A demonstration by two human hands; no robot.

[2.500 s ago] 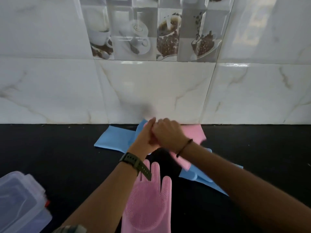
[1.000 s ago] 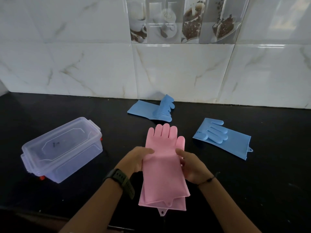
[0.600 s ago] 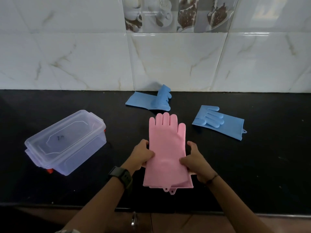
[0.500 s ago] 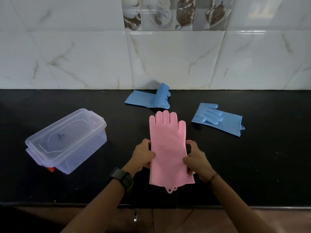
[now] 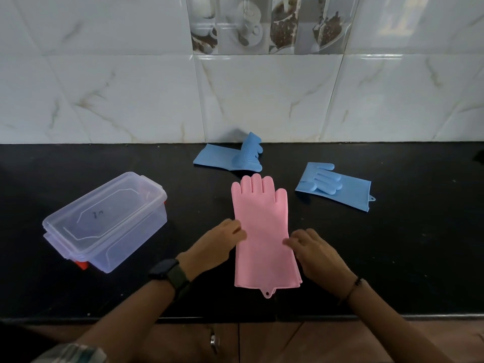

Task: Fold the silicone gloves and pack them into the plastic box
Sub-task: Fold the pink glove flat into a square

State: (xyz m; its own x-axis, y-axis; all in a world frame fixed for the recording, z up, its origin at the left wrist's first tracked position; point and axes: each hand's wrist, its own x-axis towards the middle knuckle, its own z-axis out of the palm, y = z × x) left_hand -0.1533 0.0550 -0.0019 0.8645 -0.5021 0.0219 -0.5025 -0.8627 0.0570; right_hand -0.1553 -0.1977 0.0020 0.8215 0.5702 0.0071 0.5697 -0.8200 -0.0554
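Two pink silicone gloves (image 5: 264,231), stacked flat one on the other, are lying in the middle of the frame on the black desk (image 5: 406,244), fingers pointing toward the white marble-patterned tiled wall (image 5: 131,95) and cuffs toward the near edge. The left hand (image 5: 217,244) is sitting just left of the stack, its fingertips touching the left edge at mid-length; the hand is loosely curled and gripping nothing. The right hand (image 5: 317,254) is sitting just right of the stack, fingertips resting on the right edge, also relaxed and holding nothing. A dark wristwatch (image 5: 169,271) is showing on the left wrist.

In the left of the frame, well apart from the hands, a clear plastic box with its lid on (image 5: 104,221) is standing on the desk. Above the pink stack, by the wall, a blue silicone glove folded over itself (image 5: 230,157) is lying; to the upper right, a second blue silicone glove (image 5: 340,186) is lying flat with its fingers bent back.
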